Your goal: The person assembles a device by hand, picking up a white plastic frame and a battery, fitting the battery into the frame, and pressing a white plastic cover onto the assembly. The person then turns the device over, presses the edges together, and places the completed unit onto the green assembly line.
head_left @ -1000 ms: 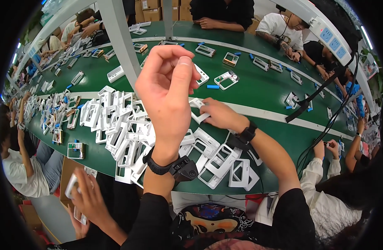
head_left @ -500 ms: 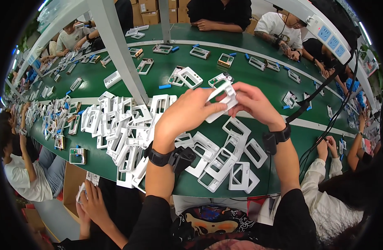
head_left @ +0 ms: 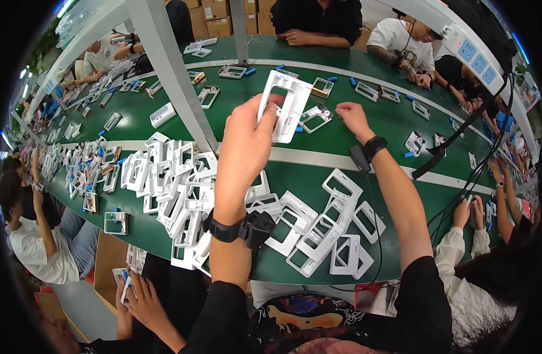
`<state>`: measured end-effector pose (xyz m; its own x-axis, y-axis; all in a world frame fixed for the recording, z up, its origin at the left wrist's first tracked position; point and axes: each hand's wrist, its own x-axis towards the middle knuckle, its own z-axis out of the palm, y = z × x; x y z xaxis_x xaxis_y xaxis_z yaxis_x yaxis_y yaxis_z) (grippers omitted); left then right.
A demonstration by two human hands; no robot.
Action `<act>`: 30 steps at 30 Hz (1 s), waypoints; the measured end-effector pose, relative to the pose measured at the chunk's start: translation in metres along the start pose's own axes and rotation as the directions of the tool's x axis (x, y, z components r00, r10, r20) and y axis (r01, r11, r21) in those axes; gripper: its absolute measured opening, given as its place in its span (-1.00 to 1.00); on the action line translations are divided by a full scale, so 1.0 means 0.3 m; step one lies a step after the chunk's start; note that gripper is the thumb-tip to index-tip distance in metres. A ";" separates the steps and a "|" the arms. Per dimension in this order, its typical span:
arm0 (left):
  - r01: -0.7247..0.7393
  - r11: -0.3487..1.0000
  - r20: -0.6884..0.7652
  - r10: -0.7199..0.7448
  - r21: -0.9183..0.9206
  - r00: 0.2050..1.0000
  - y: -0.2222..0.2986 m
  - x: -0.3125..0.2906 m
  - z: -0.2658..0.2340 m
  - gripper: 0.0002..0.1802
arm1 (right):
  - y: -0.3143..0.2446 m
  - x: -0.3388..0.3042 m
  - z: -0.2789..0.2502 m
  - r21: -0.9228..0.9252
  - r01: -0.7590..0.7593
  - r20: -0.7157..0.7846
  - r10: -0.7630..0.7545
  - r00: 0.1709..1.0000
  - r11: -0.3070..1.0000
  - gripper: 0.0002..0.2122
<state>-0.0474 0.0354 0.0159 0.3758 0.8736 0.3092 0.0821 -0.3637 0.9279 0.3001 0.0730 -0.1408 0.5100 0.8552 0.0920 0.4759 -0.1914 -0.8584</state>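
Observation:
My left hand (head_left: 247,133) grips a white plastic housing frame (head_left: 294,112) by its left side. The frame is held upright above the green table, its large window facing me and my fingers passing through behind. My right hand (head_left: 354,123) is apart from it, to the right, with fingers curled together; their tips and anything in them are hidden. Between the hands, on the table, lies an open white housing with electronic parts (head_left: 315,119). Several loose white frames (head_left: 318,236) overlap below my hands, and a larger heap of them (head_left: 170,177) lies left of my left forearm.
A grey metal post (head_left: 170,71) rises left of my left hand. A white rail (head_left: 318,158) crosses the green table (head_left: 395,194). Housings with blue cylinders (head_left: 232,71) are scattered on the far side. Black cables (head_left: 459,189) hang at right under a power strip (head_left: 471,56). Other people sit around.
My hands have moved apart. The left has raised and turned the white frame upright; the right has let go of it and moved to the right, its fingers curling.

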 end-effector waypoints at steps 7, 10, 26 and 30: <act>-0.043 0.999 -0.071 0.046 0.031 0.996 -0.008 -0.006 -0.013 -0.68 | 0.030 0.092 0.139 -0.286 0.049 -0.006 -0.053 0.999 0.957 -0.64; -0.007 0.997 -0.059 0.012 0.078 0.998 0.009 -0.004 -0.022 -0.68 | 0.030 0.094 0.157 -0.326 0.064 0.059 -0.047 0.997 0.943 -0.64; 0.006 0.999 -0.071 -0.003 0.036 0.997 0.014 -0.004 -0.032 -0.68 | -0.047 0.007 0.222 -0.333 0.201 -0.002 -0.213 0.977 0.922 -0.71; 0.010 0.998 -0.072 -0.007 0.054 0.997 0.024 -0.007 -0.044 -0.67 | -0.068 -0.003 0.238 -0.349 0.248 0.012 -0.260 0.966 0.904 -0.71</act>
<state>-0.0598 0.0353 0.0245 0.3078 0.8970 0.3174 0.1358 -0.3716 0.9184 0.2387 0.1105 -0.1593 0.3604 0.8811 0.3062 0.8064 -0.1294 -0.5770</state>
